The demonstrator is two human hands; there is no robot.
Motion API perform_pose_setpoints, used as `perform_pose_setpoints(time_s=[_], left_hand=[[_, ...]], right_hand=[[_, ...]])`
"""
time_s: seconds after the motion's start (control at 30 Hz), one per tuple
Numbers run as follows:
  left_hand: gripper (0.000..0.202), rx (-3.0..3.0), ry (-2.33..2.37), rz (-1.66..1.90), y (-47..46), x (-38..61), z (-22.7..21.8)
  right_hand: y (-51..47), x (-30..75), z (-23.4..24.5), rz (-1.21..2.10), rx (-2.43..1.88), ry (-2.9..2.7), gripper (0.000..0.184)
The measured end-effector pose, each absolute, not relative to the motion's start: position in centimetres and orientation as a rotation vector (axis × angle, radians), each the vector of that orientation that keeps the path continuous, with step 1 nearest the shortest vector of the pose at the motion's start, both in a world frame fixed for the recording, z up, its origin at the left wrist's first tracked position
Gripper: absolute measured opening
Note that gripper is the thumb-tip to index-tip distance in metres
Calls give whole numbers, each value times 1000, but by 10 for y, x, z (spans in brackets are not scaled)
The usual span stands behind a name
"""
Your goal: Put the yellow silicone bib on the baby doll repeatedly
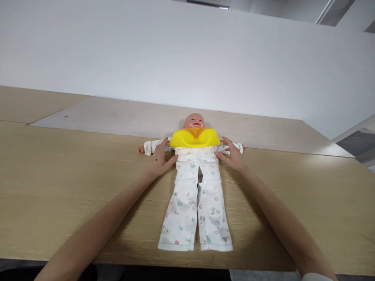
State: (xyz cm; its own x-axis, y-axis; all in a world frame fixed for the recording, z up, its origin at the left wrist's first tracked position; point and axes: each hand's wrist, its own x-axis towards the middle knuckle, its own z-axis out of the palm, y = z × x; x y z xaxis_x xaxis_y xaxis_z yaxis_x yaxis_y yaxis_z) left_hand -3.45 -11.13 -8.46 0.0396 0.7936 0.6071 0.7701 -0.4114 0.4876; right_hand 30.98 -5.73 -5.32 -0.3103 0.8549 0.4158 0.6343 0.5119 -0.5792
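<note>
A baby doll (pixel 194 121) lies on its back, its head toward the far side, dressed in a white printed top and trousers (pixel 183 203). Across its chest rests a yellow bib (pixel 195 137) with an orange neck part and a bulging lower pocket. My left hand (pixel 161 158) is beside the doll's waist, fingers spread, fingertips at the bib's left edge. On the other side, my right hand (pixel 233 156) has its fingers apart near the bib's right edge. Whether the fingertips touch the bib, I cannot tell. The doll's arms stretch outward behind my hands.
The doll lies on a wooden table (pixel 88 195), with a paler panel (pixel 117 117) along its far side. A white partition (pixel 175 58) rises behind. The table's front edge runs just below the trouser legs.
</note>
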Motion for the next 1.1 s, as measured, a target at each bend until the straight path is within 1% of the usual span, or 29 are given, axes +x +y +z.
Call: perform_pose_setpoints(time_s=[0.2,0.3,0.4,0.53,0.73,1.1], left_hand=[[68,2257,1706,1371,-113,-33,-82],[62,2262,1706,1395,-112,-35,-81],[57,2284,1719,1430,-110,-42,-82],[56,2233,1875,1442,-106,-50,-82],[47,2167,2053,1441,-103,-57,-79],[51,2093,2103,1379,-104,-61,-75]], right_hand=[[-53,312,-61,372,-1227,-2075,83],[-51,314,-63,348,-1240,-2070,81],[-48,320,-64,276,-1255,-2056,72],[-42,331,-69,98,-1323,-2051,58],[-36,340,-73,-33,-1340,-2053,47],[-34,342,-76,-80,-1328,-2037,39]])
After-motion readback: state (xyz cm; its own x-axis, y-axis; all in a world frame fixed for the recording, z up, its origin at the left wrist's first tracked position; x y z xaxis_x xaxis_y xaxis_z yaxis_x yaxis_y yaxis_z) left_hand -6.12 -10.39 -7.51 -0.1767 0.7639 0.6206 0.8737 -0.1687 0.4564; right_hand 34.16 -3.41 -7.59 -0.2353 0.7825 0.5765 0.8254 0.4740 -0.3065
